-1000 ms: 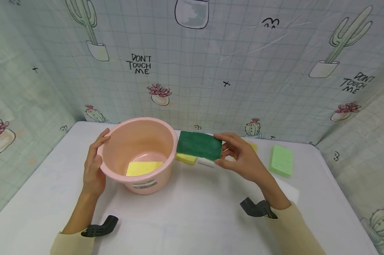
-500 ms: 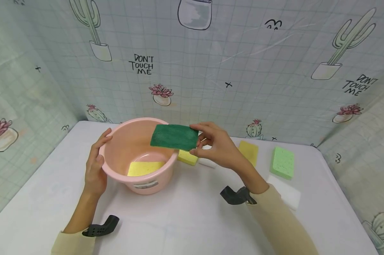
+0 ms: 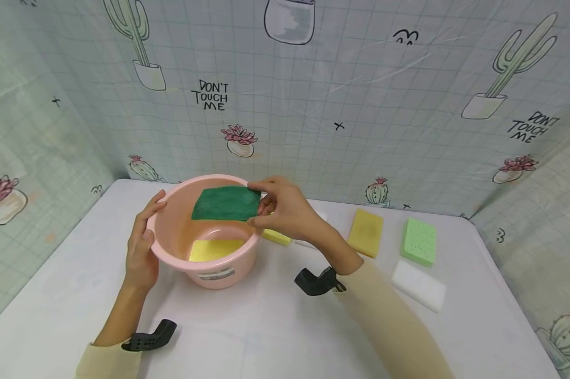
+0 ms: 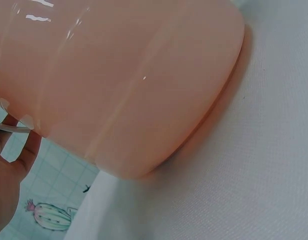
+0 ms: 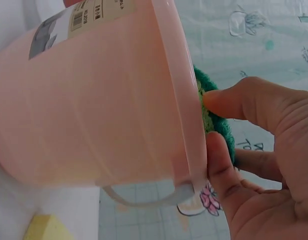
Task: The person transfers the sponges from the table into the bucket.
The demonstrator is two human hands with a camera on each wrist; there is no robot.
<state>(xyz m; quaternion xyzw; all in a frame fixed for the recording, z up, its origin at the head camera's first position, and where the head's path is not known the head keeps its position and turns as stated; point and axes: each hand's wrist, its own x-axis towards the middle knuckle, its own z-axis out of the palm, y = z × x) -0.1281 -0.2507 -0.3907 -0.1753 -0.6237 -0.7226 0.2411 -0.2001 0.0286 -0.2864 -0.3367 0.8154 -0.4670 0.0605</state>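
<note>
Head view: right grip (image 3: 289, 208), parted sponge-wide, pinches the green sponge (image 3: 225, 203) (left grip (image 3: 142, 247), wider, holds the pink basin (image 3: 244, 263)).

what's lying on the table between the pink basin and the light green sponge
In the head view, a yellow sponge beside the basin, a white piece partly hidden by the right hand, and a darker yellow sponge.

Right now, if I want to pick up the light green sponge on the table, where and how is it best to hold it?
Probably best: pinch the light green sponge across its two long sides, near the middle, coming down from above. It lies flat, longer than it is wide, and nothing touches those sides, while the white block sits close to its near end.
</note>
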